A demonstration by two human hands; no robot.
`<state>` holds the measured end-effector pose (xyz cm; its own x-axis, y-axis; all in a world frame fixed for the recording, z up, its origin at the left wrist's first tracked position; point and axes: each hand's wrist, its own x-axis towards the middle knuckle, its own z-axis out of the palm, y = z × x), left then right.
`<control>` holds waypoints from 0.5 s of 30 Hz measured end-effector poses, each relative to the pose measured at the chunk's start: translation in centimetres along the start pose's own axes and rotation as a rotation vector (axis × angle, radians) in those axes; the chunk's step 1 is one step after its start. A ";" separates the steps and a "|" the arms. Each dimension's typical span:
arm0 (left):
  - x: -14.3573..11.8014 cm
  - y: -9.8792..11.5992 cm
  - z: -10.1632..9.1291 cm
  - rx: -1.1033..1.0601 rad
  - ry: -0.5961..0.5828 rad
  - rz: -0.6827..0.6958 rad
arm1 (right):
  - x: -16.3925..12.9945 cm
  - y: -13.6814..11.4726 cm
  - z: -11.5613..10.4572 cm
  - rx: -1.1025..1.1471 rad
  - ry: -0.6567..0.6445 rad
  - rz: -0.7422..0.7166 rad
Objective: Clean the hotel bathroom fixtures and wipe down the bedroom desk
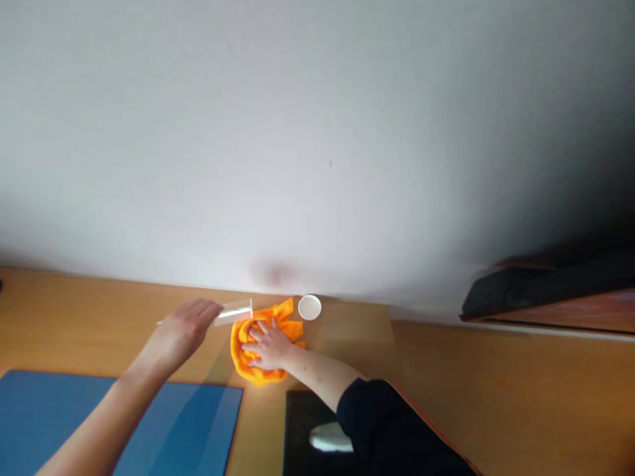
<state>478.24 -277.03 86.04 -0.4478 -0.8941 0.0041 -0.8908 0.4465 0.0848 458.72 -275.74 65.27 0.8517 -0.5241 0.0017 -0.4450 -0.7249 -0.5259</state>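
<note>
My left hand (186,330) is closed round a clear, flat plastic piece (235,313) with a bright edge. Most of that piece is hidden by the hand, so I cannot tell its exact kind. It is held above the wooden desk, its right end beside an orange cloth (260,377). My right hand (269,346) lies flat on the crumpled cloth, fingers spread, pressing it against the desk surface. Just past the cloth, close to the wall, stands a small round white lid or dish (309,307).
A blue mat (198,423) covers the desk at the lower left. At the bottom, a black mat (300,430) bears a white computer mouse (330,436), partly behind my right sleeve. The pale wall (317,165) borders the desk. A dark monitor (546,291) juts in from the right.
</note>
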 end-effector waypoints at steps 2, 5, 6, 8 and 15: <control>3.7 0.7 2.8 0.000 -0.208 -0.040 | -3.9 1.0 0.5 0.047 -0.021 -0.162; 8.6 2.7 6.0 -0.004 -0.406 -0.032 | -9.9 3.2 -0.7 0.100 -0.089 -0.161; 9.6 3.7 6.8 -0.002 -0.407 -0.017 | -11.6 4.0 -1.2 0.118 -0.098 -0.133; 10.7 6.0 8.2 0.008 -0.316 0.026 | -14.0 5.0 -1.7 0.141 -0.075 -0.071; 11.9 14.5 15.3 -0.123 -0.564 -0.221 | -11.7 3.4 1.0 -0.006 0.051 -0.064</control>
<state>458.76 -280.67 72.06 -0.2560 -0.7942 -0.5512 -0.9666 0.2158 0.1379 447.50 -271.62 62.67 0.8631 -0.4988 0.0784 -0.3923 -0.7602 -0.5178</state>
